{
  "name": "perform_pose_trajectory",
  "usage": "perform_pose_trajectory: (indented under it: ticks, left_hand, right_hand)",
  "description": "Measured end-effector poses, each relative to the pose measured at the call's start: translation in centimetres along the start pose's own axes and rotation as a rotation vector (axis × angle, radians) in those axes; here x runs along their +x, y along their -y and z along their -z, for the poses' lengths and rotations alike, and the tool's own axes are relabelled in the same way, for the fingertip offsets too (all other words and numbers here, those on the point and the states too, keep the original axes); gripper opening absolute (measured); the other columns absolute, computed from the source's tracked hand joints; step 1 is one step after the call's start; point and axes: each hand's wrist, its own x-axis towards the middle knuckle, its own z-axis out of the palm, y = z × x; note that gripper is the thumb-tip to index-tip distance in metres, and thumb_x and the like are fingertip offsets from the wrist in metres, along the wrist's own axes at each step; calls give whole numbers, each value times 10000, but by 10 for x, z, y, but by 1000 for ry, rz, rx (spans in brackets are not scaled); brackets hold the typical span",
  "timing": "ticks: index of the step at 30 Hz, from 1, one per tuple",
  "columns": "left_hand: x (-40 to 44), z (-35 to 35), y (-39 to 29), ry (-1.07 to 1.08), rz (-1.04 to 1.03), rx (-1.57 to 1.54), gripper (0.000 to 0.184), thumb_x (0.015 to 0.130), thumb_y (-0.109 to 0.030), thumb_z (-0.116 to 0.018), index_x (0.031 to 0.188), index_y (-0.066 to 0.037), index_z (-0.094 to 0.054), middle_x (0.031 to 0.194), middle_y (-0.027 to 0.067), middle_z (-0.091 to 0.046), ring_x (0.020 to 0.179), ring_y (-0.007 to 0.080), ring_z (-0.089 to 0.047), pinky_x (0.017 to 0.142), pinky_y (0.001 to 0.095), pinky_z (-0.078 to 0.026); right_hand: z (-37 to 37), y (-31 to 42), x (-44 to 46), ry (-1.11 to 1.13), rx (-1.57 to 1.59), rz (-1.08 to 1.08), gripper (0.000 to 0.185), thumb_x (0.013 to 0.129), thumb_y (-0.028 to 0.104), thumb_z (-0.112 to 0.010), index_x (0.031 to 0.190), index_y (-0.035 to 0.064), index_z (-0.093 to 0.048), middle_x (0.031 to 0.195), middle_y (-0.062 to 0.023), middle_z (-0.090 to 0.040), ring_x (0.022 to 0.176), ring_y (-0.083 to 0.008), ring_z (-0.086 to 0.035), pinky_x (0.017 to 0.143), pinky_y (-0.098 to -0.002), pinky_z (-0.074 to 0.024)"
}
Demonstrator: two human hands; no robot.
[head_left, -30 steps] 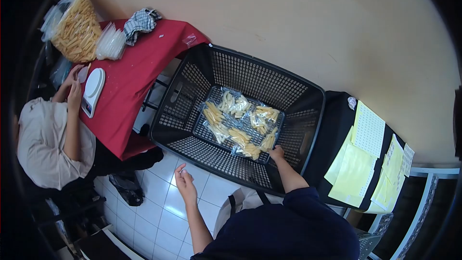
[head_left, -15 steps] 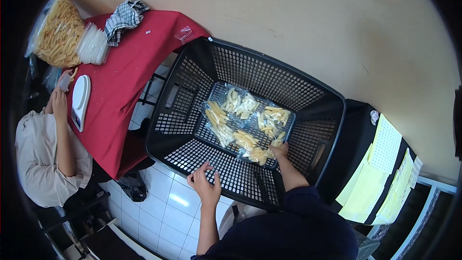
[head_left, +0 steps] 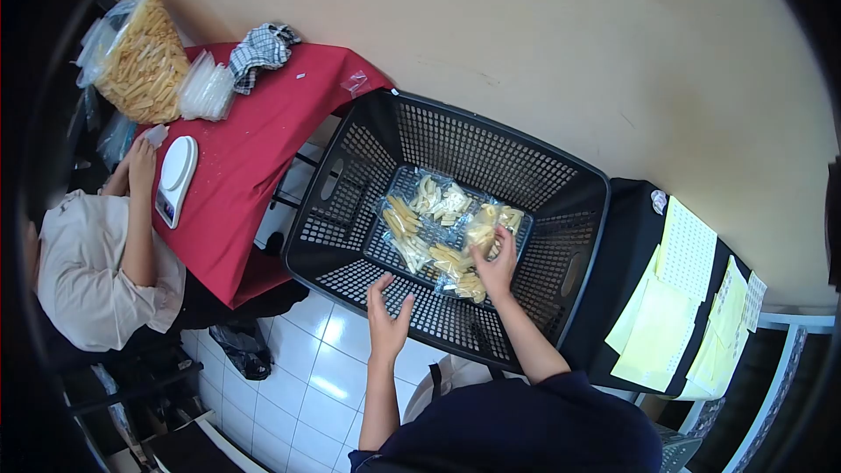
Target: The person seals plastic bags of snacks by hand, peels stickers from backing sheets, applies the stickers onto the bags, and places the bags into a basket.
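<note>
Black crate (head_left: 342, 241): one. Packets (head_left: 441, 199) of pale sticks inside: at least five, overlap hiding exact count. Own hands: two, left hand (head_left: 388, 324) and right hand (head_left: 497, 269). Co-worker (head_left: 109, 271): one. White scale (head_left: 178, 166): one. Checked cloth (head_left: 261, 54): one. Big bag of yellow sticks (head_left: 144, 66): one. Red tablecloth (head_left: 254, 158): one. Black floor bag (head_left: 241, 350): one. Yellow sheets (head_left: 646, 333): several, overlapping.

Black basket (head_left: 477, 153), yellow pieces (head_left: 401, 217), red tablecloth (head_left: 245, 175), towel (head_left: 261, 54) — black-and-white checked
</note>
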Motion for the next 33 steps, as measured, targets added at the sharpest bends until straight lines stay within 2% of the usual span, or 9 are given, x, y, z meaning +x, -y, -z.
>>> perform_pose_trajectory:
  ticks: [2,6,13,17,19,21,24,29,33]
  left_hand:
    - [1,0,-24,50,37,-194,511,708,-116,-645,1148,-13,-407,1123,136,-460,1066,260,-445,857,366,-382]
    - [-5,3,-65,125,-84,-340,605,704,-126,-654,1220,-35,-353,1224,132,-407,1134,252,-405,885,367,-371]
    - [-51,-3,-112,127,-325,-667,414,833,-50,-464,1221,13,-333,1180,164,-440,1101,218,-434,912,317,-363]
    - [-79,0,-135,150,-342,-785,346,875,-96,-382,1198,18,-328,1116,148,-473,1030,202,-471,888,309,-376]
    - [-89,2,-151,361,-330,-861,350,881,-112,-377,1200,18,-315,1097,149,-484,1026,196,-473,894,306,-368]
    - [-99,-5,-167,407,-364,-876,340,883,-125,-377,1189,17,-333,1072,141,-501,1008,185,-482,883,294,-372]
    - [-106,-20,-183,407,-471,-831,301,877,-133,-401,1139,14,-399,1055,135,-521,984,176,-496,866,283,-383]
    - [-123,-37,-211,412,-477,-898,205,847,-117,-488,1004,15,-498,979,109,-563,921,150,-528,821,266,-408]
    - [-141,-67,-234,423,-384,-951,111,827,-81,-520,885,8,-555,819,46,-601,730,80,-549,645,206,-436]
  right_hand:
    - [17,49,-3,20,33,100,575,604,91,-726,1081,-19,-423,1003,-149,-489,918,-264,-508,809,-322,-414]
    - [55,123,-22,36,95,299,578,585,103,-734,1069,-6,-437,987,-149,-483,915,-272,-499,785,-333,-416]
    - [118,170,-76,18,153,442,650,537,90,-745,1097,-8,-431,1031,-161,-441,960,-313,-464,825,-377,-401]
    - [173,173,-87,75,275,357,631,592,189,-706,1124,-2,-424,1079,-145,-434,971,-256,-463,767,-312,-388]
    - [189,170,-82,32,456,280,499,696,170,-630,1123,-7,-442,1026,-98,-496,908,-177,-481,744,-279,-381]
    - [205,169,-76,127,718,147,260,777,87,-565,1007,-20,-511,926,-66,-525,861,-135,-498,735,-245,-389]
    - [232,168,-74,79,863,171,87,819,28,-517,882,-28,-541,869,-52,-525,831,-105,-510,728,-216,-397]
    - [272,173,-74,127,882,210,58,816,16,-525,852,-28,-534,862,-50,-521,817,-99,-516,745,-216,-408]
    - [312,161,-73,83,843,227,77,799,32,-558,860,-15,-555,870,-57,-543,769,-91,-528,708,-208,-418]
